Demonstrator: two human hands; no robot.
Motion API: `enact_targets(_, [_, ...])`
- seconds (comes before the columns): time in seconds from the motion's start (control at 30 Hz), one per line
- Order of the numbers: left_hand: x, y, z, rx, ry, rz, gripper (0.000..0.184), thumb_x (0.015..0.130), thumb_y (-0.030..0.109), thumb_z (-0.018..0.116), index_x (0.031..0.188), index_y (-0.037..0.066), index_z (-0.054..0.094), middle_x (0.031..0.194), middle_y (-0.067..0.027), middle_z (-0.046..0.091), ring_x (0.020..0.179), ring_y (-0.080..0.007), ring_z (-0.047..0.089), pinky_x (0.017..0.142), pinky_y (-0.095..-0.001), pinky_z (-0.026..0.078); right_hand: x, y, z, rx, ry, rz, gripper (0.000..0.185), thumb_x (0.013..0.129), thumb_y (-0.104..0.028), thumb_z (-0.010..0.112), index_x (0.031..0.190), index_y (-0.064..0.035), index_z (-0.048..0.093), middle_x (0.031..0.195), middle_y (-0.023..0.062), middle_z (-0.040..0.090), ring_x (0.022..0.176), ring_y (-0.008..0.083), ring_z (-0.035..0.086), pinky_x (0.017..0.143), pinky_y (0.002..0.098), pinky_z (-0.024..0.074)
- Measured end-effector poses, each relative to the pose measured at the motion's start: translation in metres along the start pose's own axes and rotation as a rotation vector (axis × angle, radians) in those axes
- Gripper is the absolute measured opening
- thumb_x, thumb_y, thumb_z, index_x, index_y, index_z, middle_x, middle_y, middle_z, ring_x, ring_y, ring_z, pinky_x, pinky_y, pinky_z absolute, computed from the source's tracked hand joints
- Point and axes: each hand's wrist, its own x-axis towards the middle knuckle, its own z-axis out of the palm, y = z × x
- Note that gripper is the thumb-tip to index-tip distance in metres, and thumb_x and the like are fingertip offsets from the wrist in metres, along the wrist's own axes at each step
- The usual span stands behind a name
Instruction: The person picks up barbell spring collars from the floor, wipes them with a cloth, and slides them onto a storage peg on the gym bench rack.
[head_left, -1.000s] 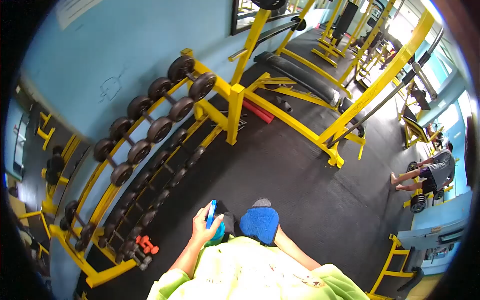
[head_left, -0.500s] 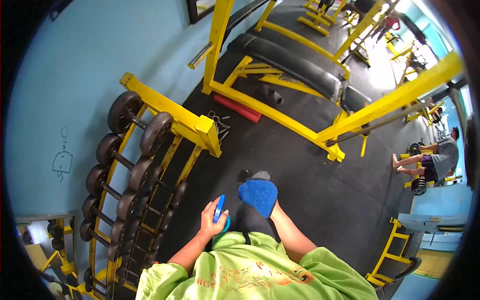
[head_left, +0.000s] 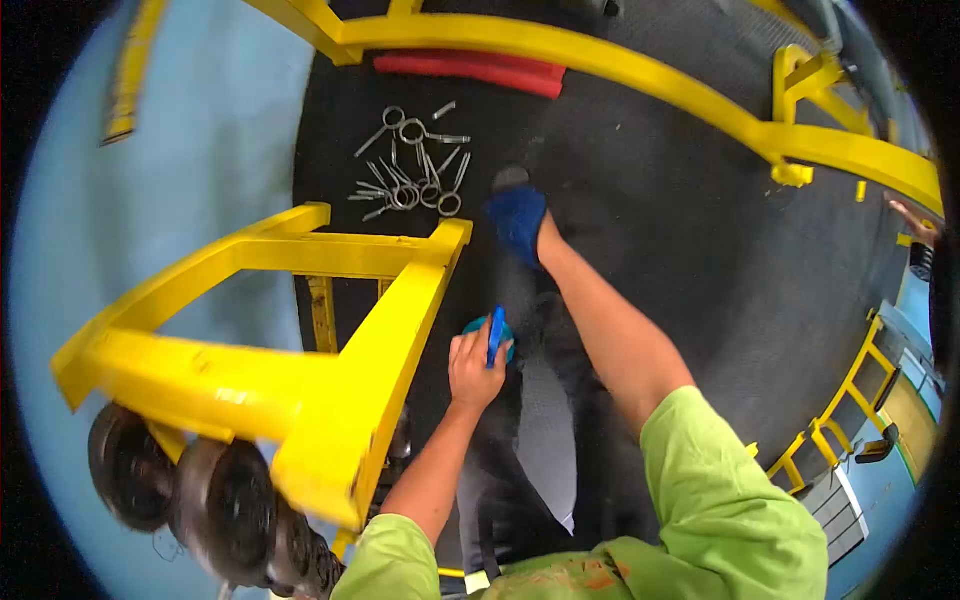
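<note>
My left hand is wrapped round a bottle with a teal body and a bright blue top, held low in front of my legs beside the yellow rack. My right arm reaches forward over the dark floor. A blue cloth or mitt covers most of my right hand, so its fingers are hidden. Just past the cloth is a grey rounded shape, perhaps the tip of my shoe.
At the left stands a yellow rack with dark dumbbells. Metal spring clips lie on the black floor, near a red roll. A yellow frame bar crosses the top. Part of another person's hand shows at the right edge.
The view has moved forward and tilted down, bringing the rack and clips closer. My right hand with the blue cloth reaches farther ahead; my left hand still holds the bottle.
</note>
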Motion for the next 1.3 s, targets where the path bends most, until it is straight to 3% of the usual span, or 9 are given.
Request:
enact_targets(0.13, [0.029, -0.064, 0.053, 0.078, -0.128, -0.123, 0.044, 0.08, 0.021, 0.067, 0.119, 0.003, 0.056, 0.097, -0.0165, 0.061, 0.088, -0.0347, 0.056, 0.081, -0.0405, 0.045, 0.051, 0.05, 0.139, 0.124, -0.003, -0.065, 0.028, 0.079, -0.016, 0.057, 0.106, -0.013, 0.065, 0.1, 0.0139, 0.066, 0.093, 0.0288, 0.063, 0.08, 0.0362, 0.0503])
enact_targets(0.23, [0.041, -0.098, 0.077, 0.094, -0.133, -0.261, 0.042, 0.081, 0.021, 0.065, 0.119, 0.005, 0.057, 0.101, -0.0172, 0.061, 0.094, -0.037, 0.056, 0.085, -0.0415, 0.045, 0.094, 0.009, 0.15, 0.625, -0.3, 0.693, 0.027, 0.085, -0.026, 0.051, 0.103, -0.0088, 0.062, 0.106, 0.0155, 0.062, 0.1, 0.0337, 0.058, 0.087, 0.041, 0.0459])
enact_targets(0.63, [0.031, -0.167, 0.084, 0.373, -0.082, -0.325, 0.045, 0.085, 0.03, 0.061, 0.122, 0.005, 0.052, 0.123, -0.0211, 0.053, 0.117, -0.0421, 0.045, 0.1, -0.0468, 0.032, 0.105, -0.012, 0.185, 0.471, 0.015, 0.763, 0.024, 0.088, -0.015, 0.047, 0.104, -0.0052, 0.061, 0.092, 0.0197, 0.065, 0.087, 0.0375, 0.062, 0.079, 0.0423, 0.0494])
enact_targets(0.77, [0.006, -0.201, 0.087, 0.243, -0.204, -0.228, 0.056, 0.085, 0.03, 0.058, 0.129, -0.002, 0.044, 0.134, -0.0253, 0.042, 0.126, -0.0404, 0.036, 0.107, -0.0451, 0.025, 0.041, -0.004, 0.123, 1.353, 0.359, 0.969, 0.032, 0.091, -0.025, 0.041, 0.096, -0.0049, 0.065, 0.091, 0.0118, 0.067, 0.084, 0.0227, 0.064, 0.077, 0.0386, 0.0504])
enact_targets(0.9, [-0.007, -0.113, 0.028, 0.125, -0.317, -0.515, 0.066, 0.083, 0.029, 0.061, 0.132, -0.007, 0.037, 0.134, -0.0302, 0.038, 0.129, -0.0403, 0.034, 0.108, -0.0408, 0.026, -0.057, -0.003, -0.025, 0.362, 0.166, 0.12, 0.028, 0.072, -0.012, 0.061, 0.098, -0.0079, 0.068, 0.091, 0.0091, 0.067, 0.081, 0.0233, 0.064, 0.072, 0.0345, 0.0502])
enact_targets(0.97, [-0.018, -0.038, -0.025, -0.004, -0.478, -0.596, 0.065, 0.079, 0.029, 0.067, 0.13, -0.003, 0.042, 0.129, -0.0248, 0.048, 0.12, -0.0375, 0.047, 0.101, -0.0395, 0.038, -0.091, -0.041, -0.127, 0.951, 0.174, 0.394, 0.031, 0.065, -0.017, 0.064, 0.095, -0.0093, 0.069, 0.086, 0.0091, 0.067, 0.078, 0.0271, 0.063, 0.07, 0.0365, 0.0492])
enact_targets(1.03, [-0.035, 0.049, -0.089, -0.372, -0.516, -0.534, 0.062, 0.079, 0.034, 0.068, 0.127, 0.001, 0.048, 0.124, -0.0226, 0.053, 0.112, -0.0301, 0.055, 0.095, -0.0366, 0.043, -0.106, -0.097, -0.25, 0.025, 0.086, -0.068, 0.019, 0.069, -0.009, 0.064, 0.086, -0.0052, 0.07, 0.084, 0.0125, 0.067, 0.075, 0.0263, 0.064, 0.069, 0.0319, 0.0505])
enact_targets(1.2, [-0.065, 0.216, -0.238, -1.313, -0.269, -0.525, 0.054, 0.094, 0.036, 0.051, 0.138, 0.01, 0.033, 0.112, -0.0098, 0.058, 0.095, -0.0193, 0.059, 0.079, -0.0321, 0.049, -0.13, -0.251, -0.448, 0.131, 0.066, -0.304, 0.025, 0.072, -0.014, 0.065, 0.096, -0.0068, 0.069, 0.079, 0.0115, 0.067, 0.065, 0.0261, 0.062, 0.058, 0.0326, 0.0495])
enact_targets(1.3, [-0.074, 0.263, -0.31, -1.3, -0.249, -0.552, 0.039, 0.098, 0.035, 0.042, 0.127, 0.009, 0.04, 0.109, -0.0122, 0.057, 0.086, -0.0265, 0.061, 0.076, -0.0393, 0.05, -0.165, -0.281, -0.4, 1.337, -0.229, 0.05, 0.025, 0.086, -0.018, 0.057, 0.106, -0.0043, 0.064, 0.089, 0.0058, 0.066, 0.075, 0.0177, 0.062, 0.064, 0.0305, 0.0498])
